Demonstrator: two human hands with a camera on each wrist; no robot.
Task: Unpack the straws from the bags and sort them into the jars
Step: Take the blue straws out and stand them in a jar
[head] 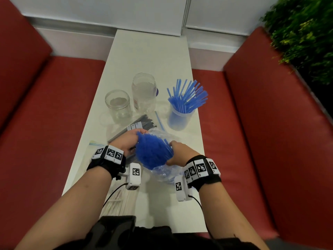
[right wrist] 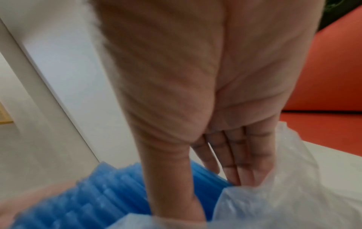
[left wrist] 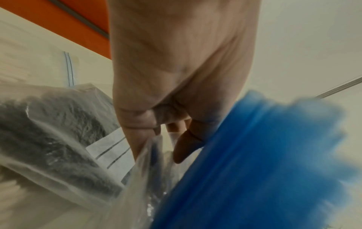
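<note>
Gripping the bundle of thin blue plastic straws (head: 152,152) above the white table (head: 149,56) (light, slippery, loose), your left hand (head: 127,140) pinches its clear crinkly bag (head: 163,171), your right hand (head: 178,152) clasps mid-bundle.

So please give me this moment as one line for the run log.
left hand: holds blue straw bundle | right hand: holds same bundle, over clear bag | right jar: blue straws

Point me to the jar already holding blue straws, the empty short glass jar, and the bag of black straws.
Jar with blue straws (head: 178,118): head view, on its clear lower wall.
Short glass jar (head: 118,105): head view, on its side wall.
Bag of black straws (left wrist: 58,131): left wrist view, on the plastic over the dark bundle.
</note>
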